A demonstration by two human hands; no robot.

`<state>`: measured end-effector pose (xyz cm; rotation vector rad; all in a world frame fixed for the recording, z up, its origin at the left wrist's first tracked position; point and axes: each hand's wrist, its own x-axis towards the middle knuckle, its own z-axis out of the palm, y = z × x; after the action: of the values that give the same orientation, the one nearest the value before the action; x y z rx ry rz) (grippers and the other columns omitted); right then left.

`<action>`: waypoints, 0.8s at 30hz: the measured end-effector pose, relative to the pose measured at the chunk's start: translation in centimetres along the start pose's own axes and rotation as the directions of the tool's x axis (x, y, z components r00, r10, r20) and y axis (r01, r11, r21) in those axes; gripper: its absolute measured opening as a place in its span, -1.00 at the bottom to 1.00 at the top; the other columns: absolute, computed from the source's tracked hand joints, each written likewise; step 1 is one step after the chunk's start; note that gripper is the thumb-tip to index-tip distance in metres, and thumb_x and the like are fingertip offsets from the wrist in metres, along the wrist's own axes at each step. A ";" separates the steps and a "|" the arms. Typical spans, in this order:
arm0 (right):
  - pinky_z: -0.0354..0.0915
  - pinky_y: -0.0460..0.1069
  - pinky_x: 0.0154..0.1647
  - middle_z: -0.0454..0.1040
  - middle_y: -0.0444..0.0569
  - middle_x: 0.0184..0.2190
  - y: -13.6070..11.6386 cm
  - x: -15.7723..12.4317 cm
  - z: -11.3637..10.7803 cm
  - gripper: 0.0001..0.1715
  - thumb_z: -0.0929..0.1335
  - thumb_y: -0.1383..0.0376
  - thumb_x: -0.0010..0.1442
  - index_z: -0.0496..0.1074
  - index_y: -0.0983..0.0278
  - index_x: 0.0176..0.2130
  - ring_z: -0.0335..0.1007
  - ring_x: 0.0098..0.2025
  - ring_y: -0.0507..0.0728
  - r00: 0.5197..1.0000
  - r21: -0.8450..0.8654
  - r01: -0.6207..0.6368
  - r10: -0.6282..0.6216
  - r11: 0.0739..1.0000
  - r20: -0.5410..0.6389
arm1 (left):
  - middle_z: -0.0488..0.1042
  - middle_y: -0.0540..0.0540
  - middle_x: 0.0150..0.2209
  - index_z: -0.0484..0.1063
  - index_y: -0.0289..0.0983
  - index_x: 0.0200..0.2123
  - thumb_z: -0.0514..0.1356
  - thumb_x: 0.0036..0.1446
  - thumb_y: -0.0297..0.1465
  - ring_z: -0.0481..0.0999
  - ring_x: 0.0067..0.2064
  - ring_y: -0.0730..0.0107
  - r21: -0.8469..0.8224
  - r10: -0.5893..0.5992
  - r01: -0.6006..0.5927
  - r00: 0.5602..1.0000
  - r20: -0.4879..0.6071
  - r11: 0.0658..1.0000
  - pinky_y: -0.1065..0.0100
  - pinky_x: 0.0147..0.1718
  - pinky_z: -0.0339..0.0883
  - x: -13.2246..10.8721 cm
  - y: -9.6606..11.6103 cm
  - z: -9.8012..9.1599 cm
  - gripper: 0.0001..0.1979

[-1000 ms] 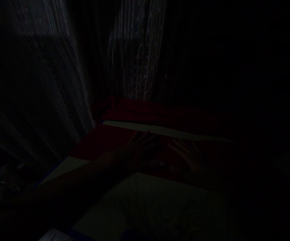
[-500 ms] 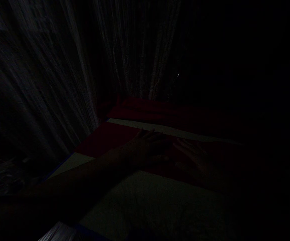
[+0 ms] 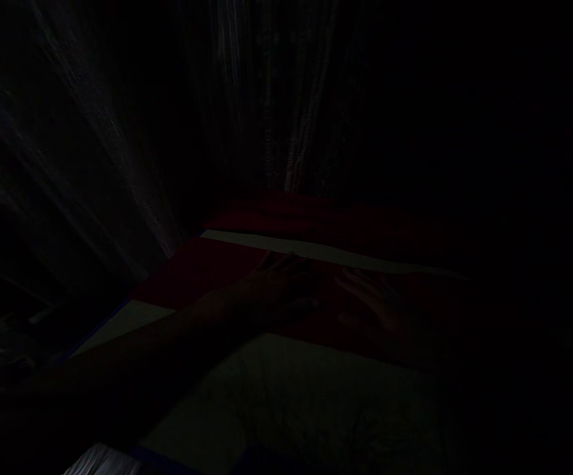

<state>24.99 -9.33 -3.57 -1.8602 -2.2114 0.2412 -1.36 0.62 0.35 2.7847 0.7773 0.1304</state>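
Observation:
The picture is very dark. My left hand (image 3: pixel 279 287) lies flat, fingers spread, on a dark red piece of cloth (image 3: pixel 182 270). To its right, my right hand (image 3: pixel 373 303) rests low over the same red piece, fingers stretched out and thumb apart; its wrist fades into shadow. Neither hand holds anything that I can see. Beneath the red piece is a pale greenish sheet or cloth (image 3: pixel 286 376) with a blue edge; a pale strip (image 3: pixel 326 252) of it shows beyond my fingers. Whether the red piece is separate or a printed band, I cannot tell.
Behind the pale strip lies wrinkled red cloth (image 3: pixel 276 211). Hanging folds like a curtain (image 3: pixel 118 152) rise at the left and back. A blurred clutter of light things (image 3: pixel 4 349) sits at the lower left. The right side is black.
The whole view has shifted slightly, so the cloth and both hands appear a little further left. The picture is darker. Both hands keep about the same flat pose.

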 end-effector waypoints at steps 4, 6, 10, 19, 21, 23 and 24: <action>-0.26 0.35 0.56 -0.11 -0.18 0.51 0.1 0.0 0.0 0.03 0.11 -0.41 0.33 0.14 0.08 0.49 -0.28 0.56 0.23 1.000 0.006 -0.007 0.007 1.000 0.004 | -0.08 -0.08 0.54 0.12 -0.03 0.47 -0.15 0.37 0.21 -0.18 0.56 -0.08 0.003 0.005 -0.005 1.000 -0.003 1.000 -0.32 0.44 -0.38 0.1 -0.2 0.1 -0.23; -0.18 0.34 0.55 -0.11 -0.20 0.51 0.2 0.0 -0.1 0.00 0.13 -0.40 0.33 0.14 0.05 0.48 -0.25 0.56 0.23 1.000 -0.001 -0.010 0.010 1.000 -0.019 | -0.09 -0.07 0.54 0.09 -0.01 0.48 -0.16 0.37 0.22 -0.21 0.57 -0.07 0.000 0.004 -0.004 1.000 0.006 1.000 -0.33 0.44 -0.37 0.1 -0.1 0.1 -0.23; -0.07 0.35 0.52 -0.08 -0.17 0.51 0.1 0.0 -0.1 -0.06 0.14 -0.35 0.37 0.14 0.05 0.48 -0.17 0.54 0.26 0.997 -0.008 -0.011 0.011 1.000 -0.076 | -0.12 -0.10 0.54 0.07 -0.02 0.49 -0.15 0.37 0.21 -0.21 0.57 -0.11 0.009 -0.001 0.001 1.000 0.004 1.000 -0.36 0.43 -0.40 0.2 0.0 0.1 -0.22; -0.03 0.45 0.49 0.00 -0.12 0.48 0.1 0.9 0.0 -0.08 0.18 -0.32 0.35 0.15 0.06 0.47 -0.06 0.51 0.34 0.988 -0.064 0.056 -0.065 0.996 -0.140 | -0.16 -0.04 0.55 0.02 0.04 0.50 -0.17 0.34 0.25 -0.26 0.57 -0.11 0.015 -0.054 0.054 0.998 -0.011 0.998 -0.35 0.43 -0.40 0.4 -0.3 0.4 -0.20; -0.08 0.46 0.50 -0.04 -0.16 0.49 0.2 1.0 -0.1 -0.06 0.17 -0.35 0.32 0.10 0.00 0.47 -0.10 0.52 0.32 0.993 -0.055 0.052 -0.057 0.997 -0.103 | -0.18 -0.04 0.55 0.00 0.03 0.51 -0.17 0.33 0.27 -0.28 0.57 -0.12 0.022 -0.060 0.059 0.998 0.003 0.998 -0.35 0.43 -0.42 0.5 -0.5 0.5 -0.17; -0.05 0.42 0.51 -0.07 -0.20 0.50 0.2 1.1 -0.1 -0.04 0.17 -0.36 0.31 0.06 -0.03 0.48 -0.14 0.53 0.29 0.992 -0.042 0.033 -0.038 0.999 -0.118 | -0.21 0.00 0.56 -0.01 0.07 0.50 -0.17 0.31 0.29 -0.30 0.57 -0.13 0.013 -0.060 0.060 0.998 -0.004 0.998 -0.36 0.43 -0.41 0.5 -0.6 0.6 -0.17; -0.04 0.41 0.51 -0.08 -0.21 0.50 0.2 1.1 -0.2 -0.03 0.17 -0.37 0.30 0.06 -0.02 0.48 -0.15 0.54 0.28 0.993 -0.041 0.021 -0.026 0.999 -0.119 | -0.21 0.00 0.56 -0.02 0.08 0.50 -0.17 0.30 0.30 -0.31 0.57 -0.13 0.007 -0.062 0.062 0.998 -0.007 0.998 -0.36 0.42 -0.42 0.5 -0.6 0.6 -0.16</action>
<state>25.07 -8.19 -3.40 -1.8171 -2.1714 0.0800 -1.13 1.25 -0.34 2.7653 0.8659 0.1253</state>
